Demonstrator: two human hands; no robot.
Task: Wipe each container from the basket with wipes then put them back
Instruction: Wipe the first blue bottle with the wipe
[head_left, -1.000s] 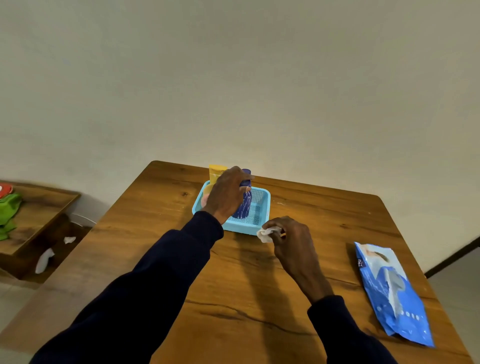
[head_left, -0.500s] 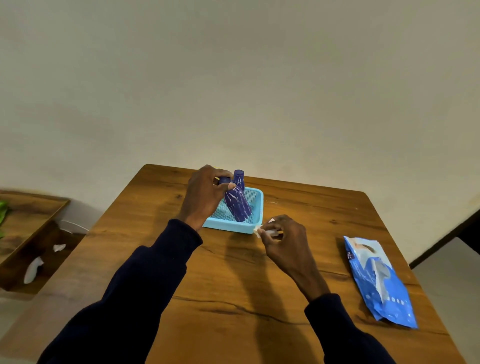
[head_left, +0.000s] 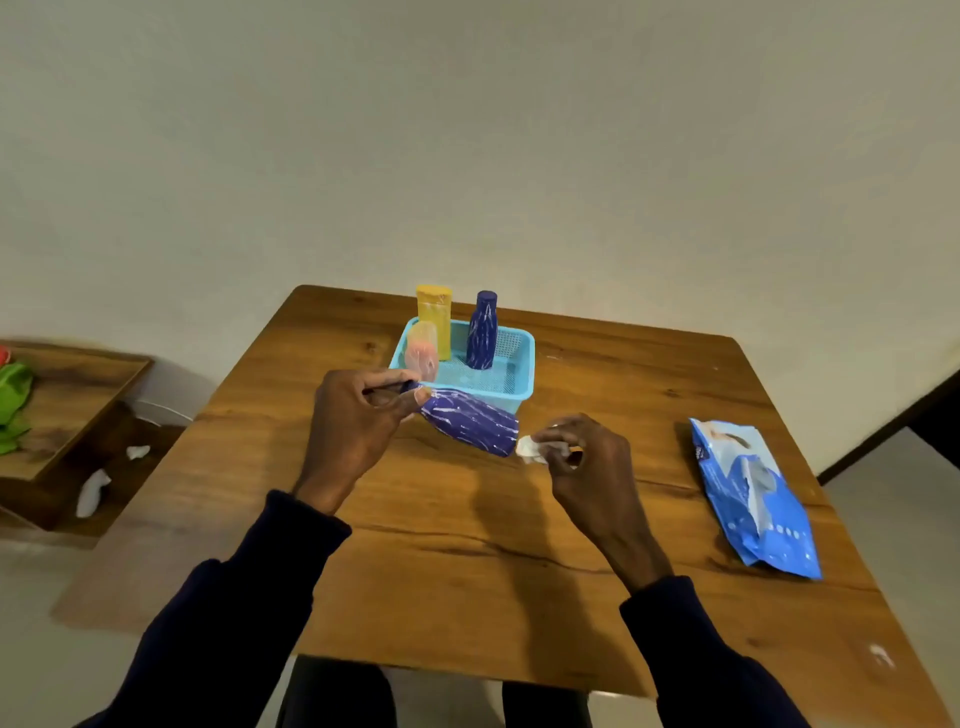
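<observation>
Left hand (head_left: 358, 431): fingers (head_left: 384, 385) and thumb are curled round the cap end of a blue bottle (head_left: 470, 422) with white streaks. The bottle lies tilted, neck toward the left hand and base pointing right and slightly down. It sits out of the basket (head_left: 511, 387), just in front of its near wall, over the tabletop (head_left: 467, 571). Cannot tell whether the base touches the wood.

Right hand (head_left: 587, 467): fingers (head_left: 558, 427) are bent in and pinch a small crumpled white wipe (head_left: 530, 449). The wipe is just beside the bottle's base; contact cannot be judged. The hand hovers low over the tabletop, to the right of the bottle.

Basket: light blue mesh, at the far middle of the tabletop. Three containers stand upright in it:
- yellow container (head_left: 435, 317), far left corner
- pink container (head_left: 422, 351), translucent, in front of the yellow one at the left wall
- second bottle (head_left: 482, 332), blue with white streaks, near the middle

The right half of the basket floor shows bare mesh.

Wipes pack (head_left: 753, 499): blue, lies flat near the right edge of the tabletop, well apart from the hands.

Both sleeves are dark navy. Left of the tabletop stands a low wooden shelf (head_left: 67, 395) with green cloth (head_left: 13, 400) on it. White scraps (head_left: 92, 491) lie beneath it.
</observation>
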